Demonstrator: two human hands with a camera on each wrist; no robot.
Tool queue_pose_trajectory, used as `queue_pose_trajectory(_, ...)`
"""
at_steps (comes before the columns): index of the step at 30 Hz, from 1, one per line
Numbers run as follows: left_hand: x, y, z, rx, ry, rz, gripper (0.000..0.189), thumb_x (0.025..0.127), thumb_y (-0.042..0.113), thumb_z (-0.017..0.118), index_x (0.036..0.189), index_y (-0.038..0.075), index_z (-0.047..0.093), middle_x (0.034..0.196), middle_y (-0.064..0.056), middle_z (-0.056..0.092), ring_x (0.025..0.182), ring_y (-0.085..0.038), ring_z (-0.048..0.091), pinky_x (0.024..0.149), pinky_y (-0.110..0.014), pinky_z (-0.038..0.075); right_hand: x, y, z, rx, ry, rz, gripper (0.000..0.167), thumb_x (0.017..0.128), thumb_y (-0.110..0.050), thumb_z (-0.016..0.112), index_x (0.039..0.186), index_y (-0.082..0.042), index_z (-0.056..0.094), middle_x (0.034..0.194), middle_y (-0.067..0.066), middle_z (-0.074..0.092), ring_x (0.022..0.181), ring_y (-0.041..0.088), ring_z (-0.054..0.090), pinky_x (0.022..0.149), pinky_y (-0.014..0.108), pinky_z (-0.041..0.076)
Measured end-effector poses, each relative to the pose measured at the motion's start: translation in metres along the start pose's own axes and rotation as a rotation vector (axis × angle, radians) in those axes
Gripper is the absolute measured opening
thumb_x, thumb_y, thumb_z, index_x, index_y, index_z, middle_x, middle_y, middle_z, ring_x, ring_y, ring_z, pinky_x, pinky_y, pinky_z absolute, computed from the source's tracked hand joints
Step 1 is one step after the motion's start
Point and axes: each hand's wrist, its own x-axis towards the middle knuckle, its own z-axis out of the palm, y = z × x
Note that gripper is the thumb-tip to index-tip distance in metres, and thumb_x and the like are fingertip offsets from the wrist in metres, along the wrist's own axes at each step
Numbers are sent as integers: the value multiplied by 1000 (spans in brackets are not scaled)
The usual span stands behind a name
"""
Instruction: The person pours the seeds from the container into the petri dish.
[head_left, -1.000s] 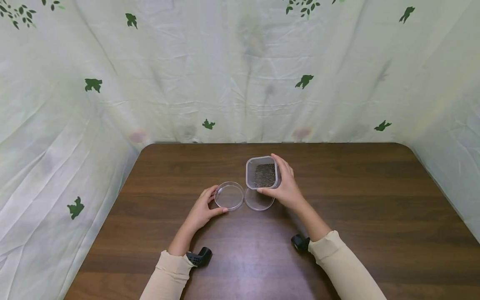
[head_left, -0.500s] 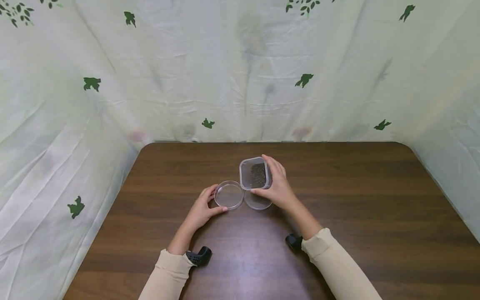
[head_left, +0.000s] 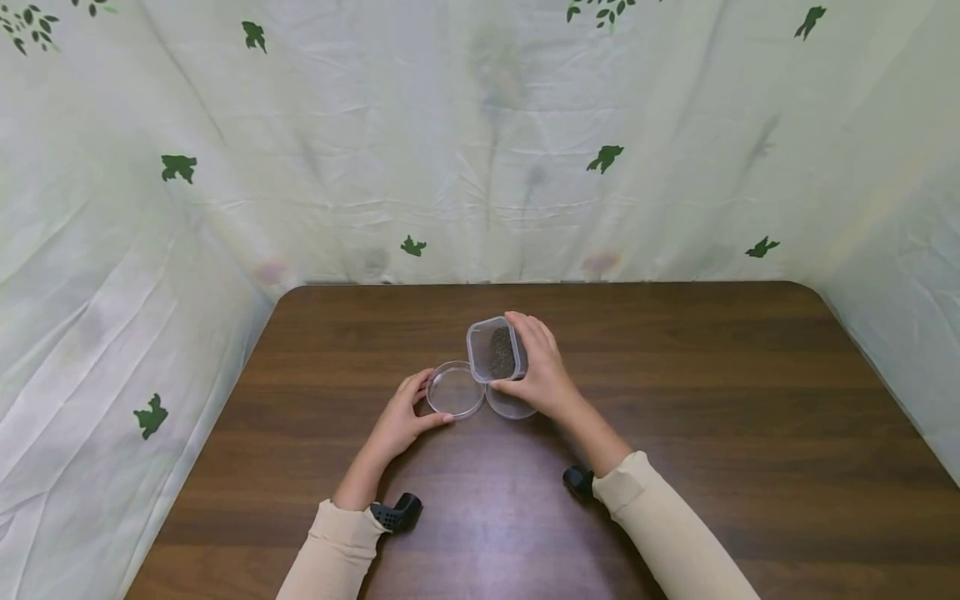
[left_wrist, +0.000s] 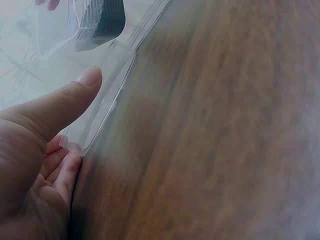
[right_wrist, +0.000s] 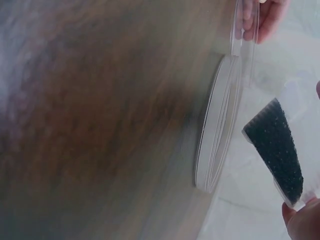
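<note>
the head view looks forward and down across the table [head_left: 720, 400]; the wrist views, closer, low and tipped sideways, share the tub [head_left: 482, 348].

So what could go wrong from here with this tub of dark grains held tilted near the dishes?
Grains might spill onto the table, since the tub is tipped and its mouth looks wider than a small miss would forgive. The right dish could slide if bumped, as neither hand holds it. The left dish may shift if the left hand moves.
</note>
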Motion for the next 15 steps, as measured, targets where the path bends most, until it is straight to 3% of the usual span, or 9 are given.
queue_pose_trajectory(15,-1,2,0,-4,3,1,82,66,15,80,133,-3,36,127,-21,39,117,-32,41,98,-37,35,1,-9,5,-91,-45,9,101,54,-17,87,138,-12,32,140,9,32,131,25,18,106,43,14)
